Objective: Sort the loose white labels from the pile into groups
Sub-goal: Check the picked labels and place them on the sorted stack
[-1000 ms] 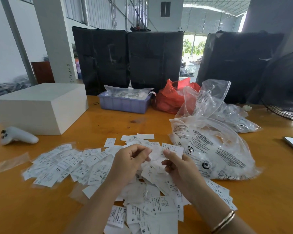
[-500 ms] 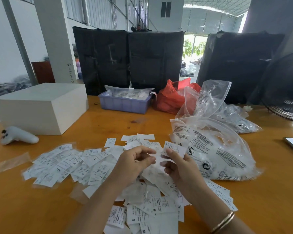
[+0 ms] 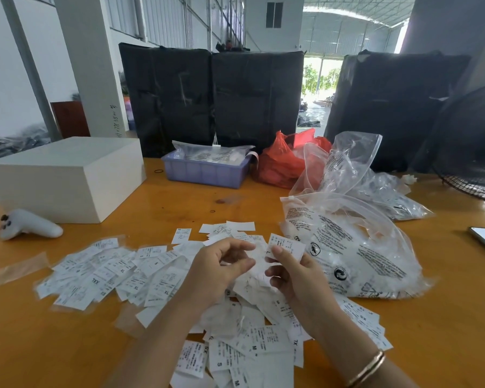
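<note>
Right hand (image 3: 294, 275) pinches a white label (image 3: 286, 245) between thumb and fingers, raised above the loose pile (image 3: 249, 340) on the orange worktop (image 3: 67, 345). Left hand (image 3: 219, 267) sits just beside it, fingers curled around crumpled labels (image 3: 254, 264). A spread of sorted labels (image 3: 109, 270) lies left of both hands.

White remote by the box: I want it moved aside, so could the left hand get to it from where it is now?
Probably yes: the remote lies in the open, left of the left hand.
</note>
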`<action>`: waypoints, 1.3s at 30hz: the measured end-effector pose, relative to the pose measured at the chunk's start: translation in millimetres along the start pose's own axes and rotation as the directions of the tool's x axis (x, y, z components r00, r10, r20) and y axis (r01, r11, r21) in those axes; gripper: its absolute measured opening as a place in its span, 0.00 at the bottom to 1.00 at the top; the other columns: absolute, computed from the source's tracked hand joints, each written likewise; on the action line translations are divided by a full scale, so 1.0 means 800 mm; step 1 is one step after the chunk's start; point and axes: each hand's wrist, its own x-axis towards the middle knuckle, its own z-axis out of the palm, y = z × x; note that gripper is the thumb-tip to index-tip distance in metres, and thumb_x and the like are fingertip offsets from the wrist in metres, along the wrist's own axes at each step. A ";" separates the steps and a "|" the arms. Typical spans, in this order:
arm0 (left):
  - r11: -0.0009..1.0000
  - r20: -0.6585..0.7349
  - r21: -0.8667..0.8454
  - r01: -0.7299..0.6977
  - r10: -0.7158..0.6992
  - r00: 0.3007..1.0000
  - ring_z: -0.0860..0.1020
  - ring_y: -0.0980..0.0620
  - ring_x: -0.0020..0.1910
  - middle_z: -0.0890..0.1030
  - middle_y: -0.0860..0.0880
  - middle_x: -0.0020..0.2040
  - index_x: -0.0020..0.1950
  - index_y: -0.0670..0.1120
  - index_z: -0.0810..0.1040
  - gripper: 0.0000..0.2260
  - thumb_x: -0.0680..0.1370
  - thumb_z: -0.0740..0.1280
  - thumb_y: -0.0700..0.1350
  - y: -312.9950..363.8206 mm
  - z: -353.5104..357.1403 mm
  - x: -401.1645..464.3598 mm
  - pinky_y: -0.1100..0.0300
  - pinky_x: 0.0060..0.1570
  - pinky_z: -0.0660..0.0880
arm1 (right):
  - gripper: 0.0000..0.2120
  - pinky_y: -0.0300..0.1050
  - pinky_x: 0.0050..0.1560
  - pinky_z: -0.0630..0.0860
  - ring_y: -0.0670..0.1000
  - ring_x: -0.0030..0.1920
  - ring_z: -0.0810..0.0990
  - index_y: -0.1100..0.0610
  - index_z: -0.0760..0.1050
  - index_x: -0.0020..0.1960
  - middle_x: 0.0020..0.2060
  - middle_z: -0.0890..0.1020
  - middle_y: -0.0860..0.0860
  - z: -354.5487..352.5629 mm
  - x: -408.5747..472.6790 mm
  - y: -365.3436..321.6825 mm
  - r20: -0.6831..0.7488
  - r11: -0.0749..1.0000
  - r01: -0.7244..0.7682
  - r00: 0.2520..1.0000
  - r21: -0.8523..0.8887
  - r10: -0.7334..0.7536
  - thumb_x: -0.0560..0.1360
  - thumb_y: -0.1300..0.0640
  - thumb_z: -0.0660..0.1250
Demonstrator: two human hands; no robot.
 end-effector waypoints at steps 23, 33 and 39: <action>0.986 0.004 -0.150 0.071 -0.071 0.997 0.79 0.67 0.47 0.83 0.61 0.43 0.45 0.58 0.83 0.09 0.72 0.73 0.42 0.000 -0.003 0.002 0.76 0.39 0.73 | 0.04 0.38 0.31 0.74 0.49 0.31 0.79 0.58 0.78 0.43 0.34 0.83 0.54 0.000 0.001 0.005 -0.011 0.967 0.098 0.995 -0.236 -0.104 0.75 0.57 0.68; 0.973 0.004 -0.224 0.052 -0.053 0.999 0.81 0.60 0.41 0.81 0.58 0.35 0.45 0.58 0.84 0.13 0.71 0.73 0.39 0.000 -0.005 0.003 0.73 0.42 0.75 | 0.10 0.38 0.29 0.71 0.48 0.27 0.73 0.57 0.77 0.34 0.29 0.78 0.54 0.001 -0.002 0.004 -0.002 0.986 0.109 0.994 -0.123 -0.110 0.72 0.54 0.70; 0.969 -0.025 -0.241 0.052 -0.060 0.998 0.81 0.61 0.43 0.82 0.54 0.39 0.46 0.60 0.83 0.14 0.71 0.73 0.39 0.000 -0.005 0.002 0.75 0.40 0.73 | 0.13 0.41 0.32 0.70 0.47 0.27 0.72 0.54 0.77 0.30 0.28 0.77 0.53 0.004 -0.004 0.010 0.017 0.978 0.037 0.999 -0.207 -0.035 0.71 0.52 0.71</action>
